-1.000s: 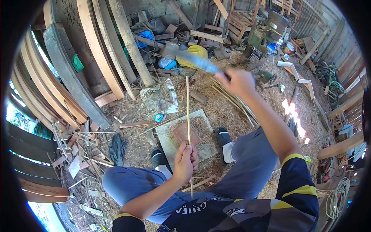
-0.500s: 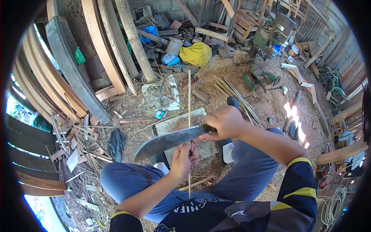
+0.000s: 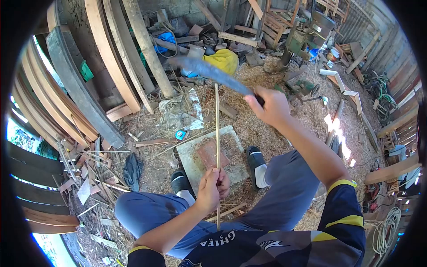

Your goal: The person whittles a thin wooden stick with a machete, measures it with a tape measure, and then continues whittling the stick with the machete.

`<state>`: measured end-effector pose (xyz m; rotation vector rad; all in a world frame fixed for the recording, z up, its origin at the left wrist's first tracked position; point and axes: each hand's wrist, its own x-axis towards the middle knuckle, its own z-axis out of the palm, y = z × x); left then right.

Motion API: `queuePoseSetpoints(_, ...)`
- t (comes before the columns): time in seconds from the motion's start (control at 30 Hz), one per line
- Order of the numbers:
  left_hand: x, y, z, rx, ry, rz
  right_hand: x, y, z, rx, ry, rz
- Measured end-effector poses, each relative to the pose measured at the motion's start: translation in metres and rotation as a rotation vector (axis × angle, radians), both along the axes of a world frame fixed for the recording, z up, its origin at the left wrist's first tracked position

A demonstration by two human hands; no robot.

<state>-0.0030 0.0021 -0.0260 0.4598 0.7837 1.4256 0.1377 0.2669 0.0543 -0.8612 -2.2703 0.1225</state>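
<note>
My left hand (image 3: 212, 187) is wrapped round a thin wooden stick (image 3: 217, 129), which runs from near my lap out over the floor in front of me. In my right hand (image 3: 271, 107) is the dark handle of a machete (image 3: 218, 78). The broad blade is raised beyond the far end of the stick and points to the left, its tip blurred. Below the stick lies a pale flat slab (image 3: 233, 135) with a reddish-brown block (image 3: 207, 153) on it, between my two feet.
A blue tape measure (image 3: 180, 135) lies by the slab. Scrap sticks and offcuts (image 3: 95, 173) litter the left floor. Long curved boards (image 3: 82, 84) lean at the left. A yellow sack (image 3: 224, 60) and a green machine (image 3: 298, 42) stand at the back. Coiled cable (image 3: 386, 233) is at right.
My right hand has moved up and right, lifting the machete off the stick near my left hand and out past the stick's far end. My left hand stays on the stick.
</note>
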Motion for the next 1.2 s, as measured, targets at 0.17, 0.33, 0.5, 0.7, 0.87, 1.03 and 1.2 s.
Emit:
queuePoseSetpoints(0.17,-0.001,0.002,0.017,-0.061,0.007,0.029,-0.003,-0.052,-0.003,0.102,-0.082,0.402)
queuePoseSetpoints(0.33,-0.002,-0.001,0.003,-0.036,-0.076,0.024,-0.003,-0.065,-0.013,0.264,-0.234,0.547)
queuePoseSetpoints(0.5,-0.001,-0.004,-0.003,-0.040,-0.073,0.031,-0.001,-0.006,-0.003,0.146,-0.150,0.092)
queuePoseSetpoints(0.7,0.002,-0.002,0.008,-0.089,0.004,0.072,0.018,-0.006,0.000,0.093,-0.020,0.025)
queuePoseSetpoints(0.87,0.001,-0.001,0.008,-0.052,0.008,0.054,0.003,-0.066,-0.012,0.132,-0.196,0.448)
queuePoseSetpoints(1.03,0.003,-0.003,0.008,-0.071,0.025,0.042,0.006,-0.058,-0.013,0.279,-0.296,0.515)
queuePoseSetpoints(1.2,0.006,-0.007,0.001,-0.061,0.013,0.048,0.009,0.001,0.009,0.170,-0.230,-0.154)
